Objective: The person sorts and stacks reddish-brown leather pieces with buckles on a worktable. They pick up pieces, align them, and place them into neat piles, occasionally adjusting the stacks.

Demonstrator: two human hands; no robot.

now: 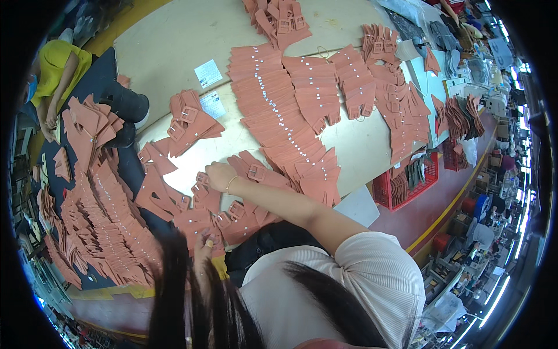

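Observation:
My right hand (220, 175), a thin bracelet at its wrist, reaches across the table with its fingers curled at a terracotta buckled strap piece (201, 195). Its fingertips are partly hidden beside the covered buckle. Lower and nearer my body, my left hand (203, 249) pinches the edge of a flat terracotta piece (195, 225), which looks like leather; hanging dark hair covers part of that forearm. Just right of it lie more buckled pieces (237, 228). Another buckled strap (256, 172) rests beneath my right forearm, and a cut piece with slots (158, 195) lies to the left.
Long overlapped rows of terracotta pieces (264, 102) cover the pale table (168, 41). More stacks (104, 215) fill the dark surface at left, near a black cylindrical object (125, 102). A person in yellow (61, 67) works there. A red crate (401, 189) stands at right.

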